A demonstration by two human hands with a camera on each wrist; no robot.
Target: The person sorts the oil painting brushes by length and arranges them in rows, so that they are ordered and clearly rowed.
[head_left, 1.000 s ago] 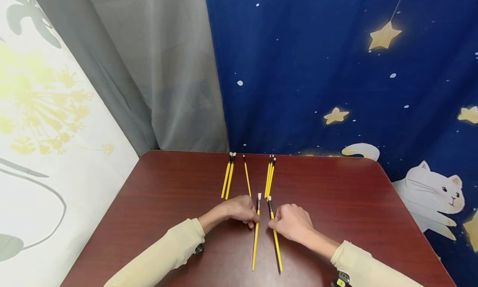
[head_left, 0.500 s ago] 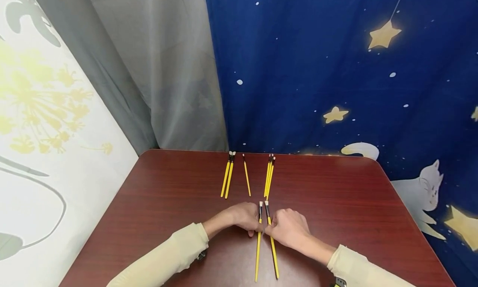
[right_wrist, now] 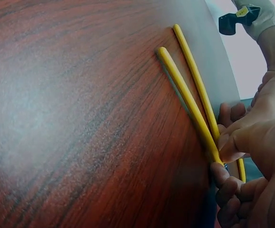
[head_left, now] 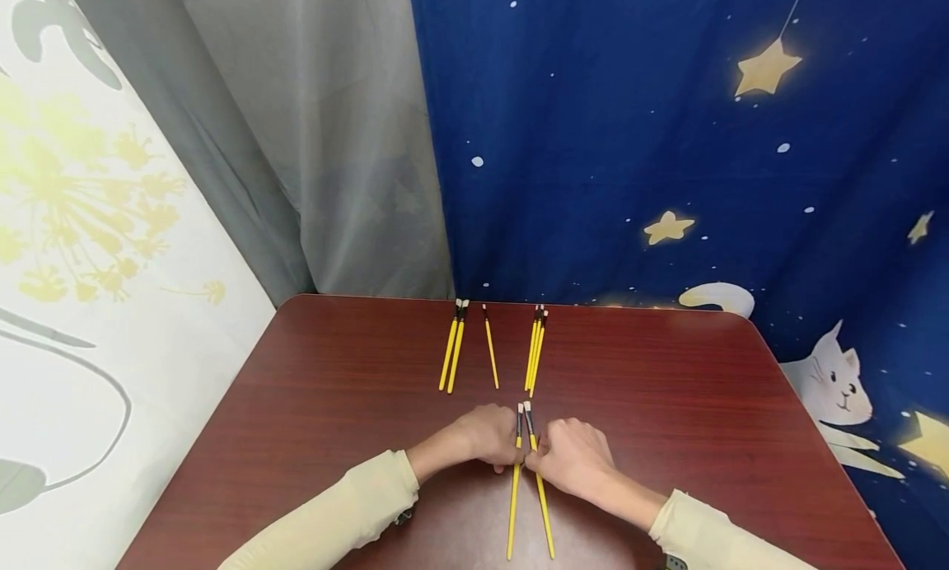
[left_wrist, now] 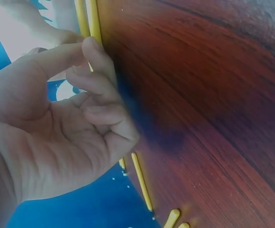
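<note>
Two yellow paintbrushes with black ferrules and pale bristles lie side by side at the near middle of the table, bristle ends almost touching and handle ends a little apart. My left hand (head_left: 489, 436) pinches the left paintbrush (head_left: 513, 504) below its ferrule. On the other side, my right hand (head_left: 572, 453) pinches the right paintbrush (head_left: 544, 512) at about the same height. The thumbs nearly meet between the brushes. In the right wrist view both yellow handles (right_wrist: 187, 95) run close to the wood. The left wrist view shows the left hand's lower fingers (left_wrist: 111, 118) loosely curled.
Farther back on the reddish-brown table (head_left: 356, 348) lie a pair of yellow paintbrushes (head_left: 455, 348), a single thin paintbrush (head_left: 492, 348) and a group of three paintbrushes (head_left: 535, 352). A grey curtain (head_left: 363, 142) and a blue star-patterned curtain (head_left: 578, 142) hang behind the table.
Both hands have come closer together and slightly nearer the body, bringing the two paintbrushes almost together at their bristle ends. The brushes at the back have stayed put.
</note>
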